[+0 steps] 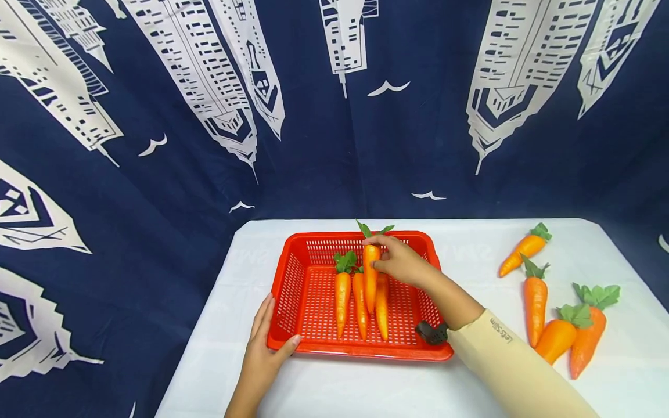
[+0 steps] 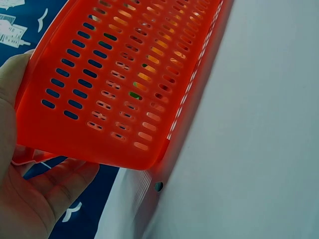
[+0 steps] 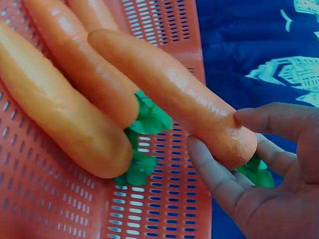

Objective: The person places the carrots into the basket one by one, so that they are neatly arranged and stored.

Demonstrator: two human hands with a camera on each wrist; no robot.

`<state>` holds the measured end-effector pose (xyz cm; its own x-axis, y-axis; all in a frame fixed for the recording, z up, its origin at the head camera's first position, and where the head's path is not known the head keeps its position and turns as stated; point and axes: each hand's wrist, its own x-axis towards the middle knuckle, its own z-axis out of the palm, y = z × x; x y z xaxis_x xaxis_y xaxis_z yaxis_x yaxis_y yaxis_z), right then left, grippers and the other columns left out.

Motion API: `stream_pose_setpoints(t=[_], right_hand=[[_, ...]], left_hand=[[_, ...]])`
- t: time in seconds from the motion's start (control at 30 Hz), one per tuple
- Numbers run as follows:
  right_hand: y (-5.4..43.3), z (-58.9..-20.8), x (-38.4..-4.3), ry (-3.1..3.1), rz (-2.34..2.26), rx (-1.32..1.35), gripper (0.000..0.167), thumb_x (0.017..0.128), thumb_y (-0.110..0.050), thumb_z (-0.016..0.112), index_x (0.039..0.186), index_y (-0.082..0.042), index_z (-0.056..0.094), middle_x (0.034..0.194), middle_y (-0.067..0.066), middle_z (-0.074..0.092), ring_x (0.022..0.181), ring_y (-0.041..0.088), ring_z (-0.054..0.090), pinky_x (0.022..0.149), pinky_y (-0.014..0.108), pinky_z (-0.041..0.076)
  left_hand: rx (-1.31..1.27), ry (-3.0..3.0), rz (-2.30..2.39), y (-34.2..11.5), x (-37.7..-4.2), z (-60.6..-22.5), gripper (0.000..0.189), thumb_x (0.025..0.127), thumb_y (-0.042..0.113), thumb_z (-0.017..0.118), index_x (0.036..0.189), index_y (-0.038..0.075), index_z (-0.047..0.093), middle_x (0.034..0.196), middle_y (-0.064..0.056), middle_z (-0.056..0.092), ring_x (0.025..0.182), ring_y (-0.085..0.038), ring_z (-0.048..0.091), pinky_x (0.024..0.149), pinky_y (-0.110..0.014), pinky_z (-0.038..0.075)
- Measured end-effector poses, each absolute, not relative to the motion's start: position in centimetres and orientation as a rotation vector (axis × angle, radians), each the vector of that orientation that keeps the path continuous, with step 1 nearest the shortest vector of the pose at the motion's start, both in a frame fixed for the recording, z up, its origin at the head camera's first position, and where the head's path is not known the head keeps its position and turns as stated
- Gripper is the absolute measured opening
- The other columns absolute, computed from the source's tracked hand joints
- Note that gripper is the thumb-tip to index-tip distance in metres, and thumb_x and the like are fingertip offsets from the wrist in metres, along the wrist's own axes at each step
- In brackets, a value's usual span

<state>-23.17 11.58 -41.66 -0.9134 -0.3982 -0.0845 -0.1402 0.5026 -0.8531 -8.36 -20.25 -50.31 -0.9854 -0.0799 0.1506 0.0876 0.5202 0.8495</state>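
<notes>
My right hand (image 1: 401,261) pinches an orange toy carrot (image 1: 370,278) near its leafy top, holding it over the red plastic basket (image 1: 360,350). In the right wrist view, thumb and fingers lie on either side of this carrot (image 3: 174,94), close to its green leaves. Below it, several other carrots lie side by side in the basket, among them a left one (image 1: 342,299) and a right one (image 1: 382,307). At the basket's front left corner, my left hand (image 1: 263,354) holds the rim, its thumb on top and its fingers along the outside.
On the white table (image 1: 470,244) to the right lie several more carrots: a small one (image 1: 522,254) at the back, a slim one (image 1: 535,307), and two thick ones nearer the front. A dark blue cloth (image 1: 313,162) with white buildings hangs behind the table.
</notes>
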Motion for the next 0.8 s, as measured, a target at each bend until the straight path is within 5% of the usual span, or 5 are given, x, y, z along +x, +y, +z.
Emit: stream_pose_setpoints(t=[0.07, 0.2, 0.3, 0.57, 0.8], right_hand=[[11.3, -42.0, -23.3, 2.484, -1.338, -0.439, 0.048, 0.093, -0.005, 0.066, 0.139, -0.013, 0.056, 0.1, 0.015, 0.055, 0.065, 0.017, 0.043, 0.06, 0.026, 0.044], [10.9, -42.7, -23.5, 2.491, -1.296, -0.458, 0.048, 0.091, -0.003, 0.067, 0.138, -0.009, 0.057, 0.129, 0.018, 0.052, 0.07, 0.017, 0.045, 0.062, 0.026, 0.045], [10.7, -43.1, -23.6, 2.523, -1.257, -0.473, 0.048, 0.089, -0.002, 0.069, 0.135, -0.006, 0.058, 0.129, 0.021, 0.054, 0.073, 0.02, 0.048, 0.065, 0.028, 0.046], [10.2, -43.8, -23.4, 2.633, -1.056, -0.499, 0.049, 0.088, -0.003, 0.072, 0.135, -0.006, 0.059, 0.135, 0.021, 0.057, 0.112, 0.031, 0.06, 0.096, 0.045, 0.054], [10.4, -44.5, -23.5, 2.646, -0.984, -0.466, 0.049, 0.086, -0.007, 0.076, 0.132, -0.006, 0.061, 0.122, 0.014, 0.068, 0.106, 0.026, 0.064, 0.095, 0.044, 0.054]], left_hand=[[0.001, -2.587, -1.459, -20.3, -8.3, -50.3, 0.095, 0.085, 0.026, 0.083, 0.161, 0.03, 0.026, 0.168, 0.011, 0.019, 0.152, -0.023, 0.025, 0.117, -0.055, 0.032], [0.003, -2.585, -1.457, -20.2, -8.3, -50.4, 0.095, 0.085, 0.026, 0.083, 0.161, 0.03, 0.025, 0.168, 0.01, 0.019, 0.153, -0.024, 0.025, 0.117, -0.057, 0.031], [0.001, -2.585, -1.45, -20.2, -8.3, -50.4, 0.096, 0.085, 0.027, 0.083, 0.161, 0.03, 0.025, 0.168, 0.011, 0.019, 0.153, -0.024, 0.024, 0.118, -0.058, 0.03], [0.013, -2.585, -1.432, -20.2, -8.3, -50.4, 0.097, 0.083, 0.025, 0.084, 0.16, 0.033, 0.026, 0.168, 0.012, 0.021, 0.152, -0.021, 0.026, 0.118, -0.056, 0.03], [0.017, -2.592, -1.45, -20.1, -8.3, -50.2, 0.096, 0.084, 0.027, 0.084, 0.16, 0.035, 0.026, 0.168, 0.014, 0.02, 0.152, -0.018, 0.025, 0.118, -0.054, 0.031]])
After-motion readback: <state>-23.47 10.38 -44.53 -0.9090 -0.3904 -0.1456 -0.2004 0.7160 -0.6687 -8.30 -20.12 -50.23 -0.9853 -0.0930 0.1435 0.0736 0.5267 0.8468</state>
